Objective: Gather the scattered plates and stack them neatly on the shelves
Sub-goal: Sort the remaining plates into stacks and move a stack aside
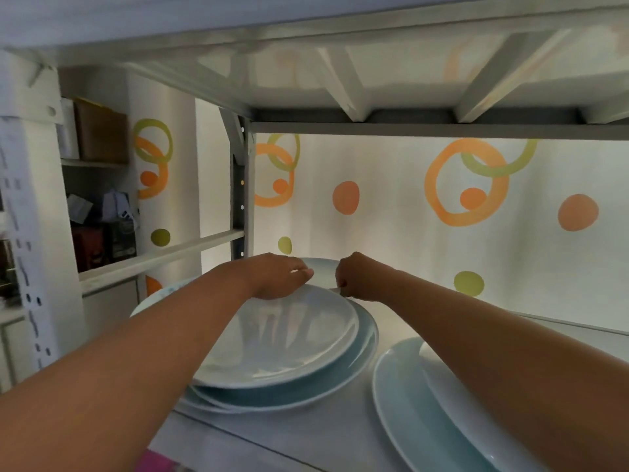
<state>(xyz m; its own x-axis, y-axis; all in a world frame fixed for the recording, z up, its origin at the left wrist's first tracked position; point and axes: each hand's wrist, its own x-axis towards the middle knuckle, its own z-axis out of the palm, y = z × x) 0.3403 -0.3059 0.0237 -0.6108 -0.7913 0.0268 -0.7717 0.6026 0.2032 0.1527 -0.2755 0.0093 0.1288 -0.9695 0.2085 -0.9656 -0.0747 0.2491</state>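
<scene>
A stack of pale plates sits on the white shelf (pixel 340 434), topped by a grey-white plate (pixel 289 338) over light blue ones (pixel 340 376). Both my arms reach over it to the far rim. My left hand (pixel 277 275) lies on the top plate's back edge, fingers curled over it. My right hand (pixel 357 279) pinches the same rim just to the right. Behind the hands, another pale plate (pixel 321 267) shows partly. A second group of light blue plates (pixel 418 410) lies at the right under my right forearm.
The shelf above (pixel 374 80) hangs low over the plates. A grey metal upright (pixel 240 185) stands at the back left. Patterned paper with orange and green circles (pixel 466 185) backs the shelf. A side cabinet (pixel 98 199) holds boxes at the left.
</scene>
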